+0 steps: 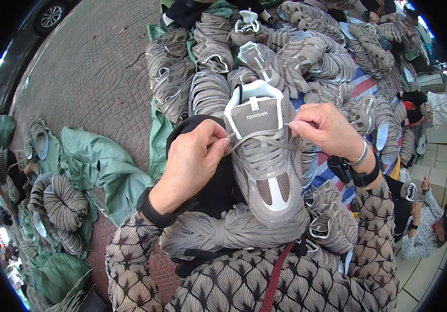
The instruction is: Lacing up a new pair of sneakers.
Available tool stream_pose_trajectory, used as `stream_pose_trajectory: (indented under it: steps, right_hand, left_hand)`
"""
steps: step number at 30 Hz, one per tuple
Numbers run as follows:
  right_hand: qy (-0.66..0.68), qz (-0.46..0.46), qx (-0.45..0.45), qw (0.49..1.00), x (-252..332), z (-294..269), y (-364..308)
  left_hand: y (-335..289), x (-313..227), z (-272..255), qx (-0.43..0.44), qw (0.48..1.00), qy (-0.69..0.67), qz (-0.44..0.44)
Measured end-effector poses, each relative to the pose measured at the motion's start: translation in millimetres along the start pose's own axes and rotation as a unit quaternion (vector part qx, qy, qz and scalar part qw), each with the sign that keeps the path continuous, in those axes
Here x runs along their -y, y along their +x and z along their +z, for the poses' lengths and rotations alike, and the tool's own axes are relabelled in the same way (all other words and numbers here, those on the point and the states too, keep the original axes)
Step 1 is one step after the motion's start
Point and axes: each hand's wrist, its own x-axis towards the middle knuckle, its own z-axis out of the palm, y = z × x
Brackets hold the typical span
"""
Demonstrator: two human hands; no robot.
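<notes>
A grey sneaker (263, 151) with a white collar lining rests upright in front of me, its toe toward my body. Flat grey shoelaces (261, 152) criss-cross up its front, and the two ends cross below the tongue. My left hand (197, 156) pinches one lace end at the shoe's left side. At the right side, my right hand (327, 130) pinches the other end between thumb and finger. A bundle of grey laces (218, 231), tied at its middle, lies across my lap against the toe.
Piles of grey shoe uppers (218, 93) lie ahead of me, more (332, 221) at my right. A green cloth sack (98, 161) is spread on the paving (93, 78) at left. A co-worker (431, 223) sits at the far right; a car wheel (52, 16) shows at upper left.
</notes>
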Motion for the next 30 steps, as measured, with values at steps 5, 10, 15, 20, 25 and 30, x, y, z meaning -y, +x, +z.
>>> stream_pose_trajectory:
  steps: [5, 10, 15, 20, 25, 30]
  right_hand:
    - [-0.295, -0.090, -0.065, 0.949, 17.5, 7.4, 4.3]
    - [-0.424, -0.129, -0.086, 0.892, 36.9, 22.8, 3.9]
    - [-0.396, -0.088, -0.071, 0.911, 36.9, 21.1, 4.1]
    - [-0.396, -0.096, -0.042, 0.912, 35.6, 10.9, 4.8]
    - [-0.327, -0.209, -0.040, 0.921, 37.5, -15.4, 14.2]
    - [-0.199, -0.232, 0.129, 0.943, 18.0, -34.6, 41.6]
  left_hand:
    - [-2.5, -0.9, 3.9, -0.074, 0.992, 0.091, 0.044]
    - [-1.3, -2.7, 7.9, -0.078, 0.986, 0.135, 0.063]
    - [-2.1, 3.2, 10.8, -0.094, 0.980, 0.144, 0.099]
    - [5.3, 0.3, 12.7, -0.089, 0.979, 0.148, 0.106]
    - [13.4, -4.4, 13.8, -0.050, 0.962, 0.233, 0.131]
    - [32.8, -1.9, -18.5, 0.017, 0.872, 0.304, 0.383]
